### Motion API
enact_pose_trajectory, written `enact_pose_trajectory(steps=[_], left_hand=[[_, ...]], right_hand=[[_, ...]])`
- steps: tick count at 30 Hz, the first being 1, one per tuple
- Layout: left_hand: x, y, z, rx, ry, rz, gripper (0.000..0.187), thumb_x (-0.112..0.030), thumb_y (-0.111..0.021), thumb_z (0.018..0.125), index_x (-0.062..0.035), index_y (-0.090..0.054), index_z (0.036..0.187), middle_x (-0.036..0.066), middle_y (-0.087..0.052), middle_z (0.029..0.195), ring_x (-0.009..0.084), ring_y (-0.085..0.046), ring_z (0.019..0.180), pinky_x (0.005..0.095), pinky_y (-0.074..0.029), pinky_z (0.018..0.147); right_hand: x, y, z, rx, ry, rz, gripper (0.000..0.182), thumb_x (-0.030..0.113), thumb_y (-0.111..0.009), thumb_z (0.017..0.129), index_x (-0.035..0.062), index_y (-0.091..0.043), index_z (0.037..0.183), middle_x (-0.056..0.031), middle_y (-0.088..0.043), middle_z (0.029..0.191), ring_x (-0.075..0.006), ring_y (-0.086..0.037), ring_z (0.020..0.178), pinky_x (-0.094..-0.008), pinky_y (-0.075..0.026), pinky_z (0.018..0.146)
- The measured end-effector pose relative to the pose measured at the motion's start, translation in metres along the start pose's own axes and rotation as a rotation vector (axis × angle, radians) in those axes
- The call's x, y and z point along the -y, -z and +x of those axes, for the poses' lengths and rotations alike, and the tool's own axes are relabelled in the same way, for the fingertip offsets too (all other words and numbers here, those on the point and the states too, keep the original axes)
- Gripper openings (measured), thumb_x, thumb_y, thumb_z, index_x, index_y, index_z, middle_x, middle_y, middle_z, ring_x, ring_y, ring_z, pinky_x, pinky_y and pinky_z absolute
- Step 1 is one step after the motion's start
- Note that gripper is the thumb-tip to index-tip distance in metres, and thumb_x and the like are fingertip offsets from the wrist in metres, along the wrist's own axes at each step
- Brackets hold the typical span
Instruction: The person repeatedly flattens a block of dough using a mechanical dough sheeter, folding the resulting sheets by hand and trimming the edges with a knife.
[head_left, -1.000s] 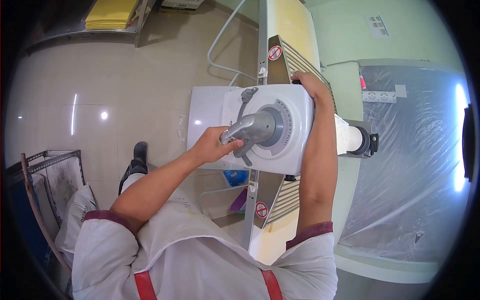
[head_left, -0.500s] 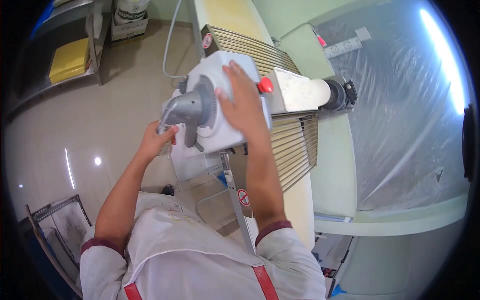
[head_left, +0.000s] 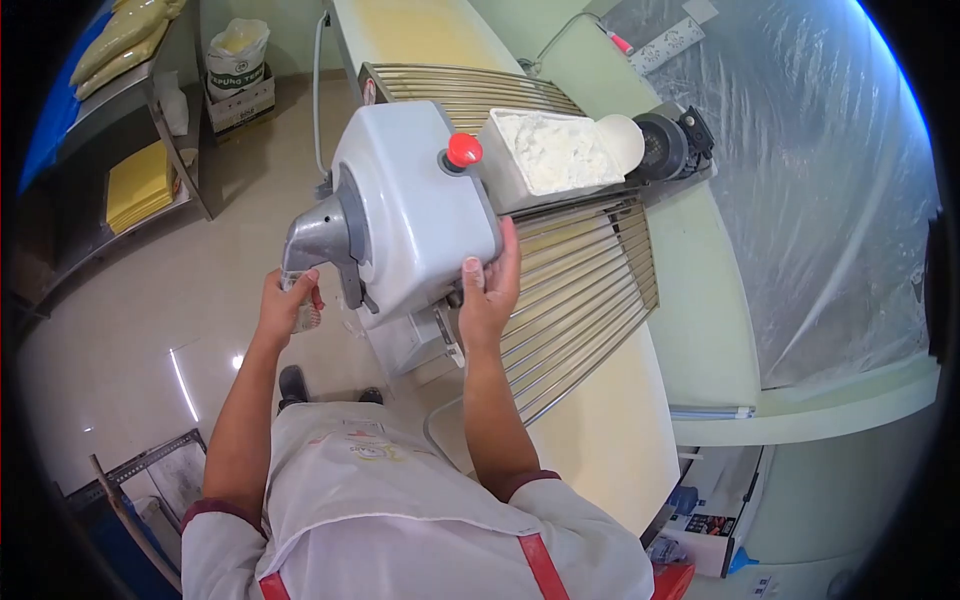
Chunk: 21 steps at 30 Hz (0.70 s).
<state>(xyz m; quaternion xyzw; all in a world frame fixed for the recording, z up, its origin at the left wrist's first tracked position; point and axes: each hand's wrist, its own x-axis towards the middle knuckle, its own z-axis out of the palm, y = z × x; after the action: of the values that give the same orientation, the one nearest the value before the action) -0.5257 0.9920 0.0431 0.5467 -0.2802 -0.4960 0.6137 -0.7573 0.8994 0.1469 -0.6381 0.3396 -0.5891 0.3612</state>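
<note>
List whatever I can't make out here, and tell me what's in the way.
All in the head view:
- Left hand: its grip on the lever is partly hidden by the hand itself.
- Right hand: its exact contact with the machine is hidden by hand and housing.
- Tub: its bottom is covered by white powder.
- Apron print: too small to read.
- Blue sheet: cut off by the dark rim.

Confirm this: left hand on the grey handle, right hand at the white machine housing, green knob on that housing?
Not quite: the knob is red, not green, as the head view shows. The left hand is on the grey handle, the right hand at the white machine housing.
</note>
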Motion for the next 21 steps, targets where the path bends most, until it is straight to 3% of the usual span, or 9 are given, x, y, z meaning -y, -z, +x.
enact_pose_trajectory(steps=[1, 4, 8, 14, 15, 21], left_hand=[[0.001, 0.0, 0.001, -0.007, 0.003, 0.0, 0.033, -0.034, -0.068, 0.087, -0.0039, -0.059, 0.077, 0.007, -0.059, 0.062, 0.0152, -0.059, 0.055, 0.0295, -0.048, 0.05], [0.007, 0.004, 0.003, 0.008, -0.017, -0.008, 0.032, -0.034, -0.069, 0.086, -0.0041, -0.059, 0.078, 0.006, -0.06, 0.063, 0.0149, -0.06, 0.056, 0.0293, -0.049, 0.051], [0.011, 0.007, 0.005, 0.016, -0.053, 0.04, 0.034, -0.033, -0.07, 0.086, -0.0026, -0.062, 0.074, 0.005, -0.062, 0.062, 0.0122, -0.06, 0.057, 0.0293, -0.048, 0.053], [-0.006, 0.006, 0.004, 0.024, 0.06, 0.116, 0.037, -0.037, -0.072, 0.082, -0.0017, -0.064, 0.075, 0.006, -0.061, 0.059, 0.0113, -0.057, 0.05, 0.0294, -0.047, 0.051], [-0.013, 0.007, 0.003, 0.037, 0.125, 0.177, 0.037, -0.037, -0.073, 0.081, -0.0009, -0.066, 0.08, 0.007, -0.063, 0.062, 0.0131, -0.059, 0.055, 0.0304, -0.048, 0.055], [-0.005, 0.032, 0.03, 0.2, -0.274, 0.244, 0.035, -0.031, -0.074, 0.081, 0.0002, -0.069, 0.095, 0.007, -0.065, 0.071, 0.0127, -0.058, 0.065, 0.0308, -0.049, 0.064]], right_hand=[[-0.002, -0.004, -0.003, -0.042, -0.091, 0.125, 0.047, 0.019, -0.055, 0.096, -0.0029, -0.044, 0.136, -0.0136, -0.048, 0.136, -0.0219, -0.047, 0.123, -0.0324, -0.037, 0.103], [-0.049, 0.014, -0.013, -0.085, -0.167, 0.086, 0.046, 0.02, -0.057, 0.096, -0.0021, -0.045, 0.135, -0.0101, -0.053, 0.126, -0.0177, -0.052, 0.11, -0.0301, -0.041, 0.097], [-0.062, 0.005, -0.018, -0.441, -0.312, 0.142, 0.046, 0.027, -0.06, 0.095, -0.0012, -0.048, 0.129, -0.0104, -0.057, 0.116, -0.0186, -0.054, 0.103, -0.0327, -0.044, 0.092], [-0.035, -0.007, -0.01, -0.376, -0.279, 0.095, 0.055, 0.045, -0.051, 0.097, -0.004, -0.049, 0.124, -0.0139, -0.057, 0.118, -0.0221, -0.055, 0.108, -0.0371, -0.045, 0.093], [-0.032, -0.008, -0.009, -0.377, -0.278, 0.089, 0.057, 0.047, -0.05, 0.097, -0.0044, -0.05, 0.124, -0.0141, -0.057, 0.118, -0.0224, -0.055, 0.108, -0.0373, -0.044, 0.094], [-0.031, -0.008, -0.008, -0.338, -0.252, 0.103, 0.059, 0.048, -0.045, 0.099, -0.0051, -0.05, 0.123, -0.0156, -0.057, 0.12, -0.0235, -0.056, 0.109, -0.0378, -0.044, 0.095]])
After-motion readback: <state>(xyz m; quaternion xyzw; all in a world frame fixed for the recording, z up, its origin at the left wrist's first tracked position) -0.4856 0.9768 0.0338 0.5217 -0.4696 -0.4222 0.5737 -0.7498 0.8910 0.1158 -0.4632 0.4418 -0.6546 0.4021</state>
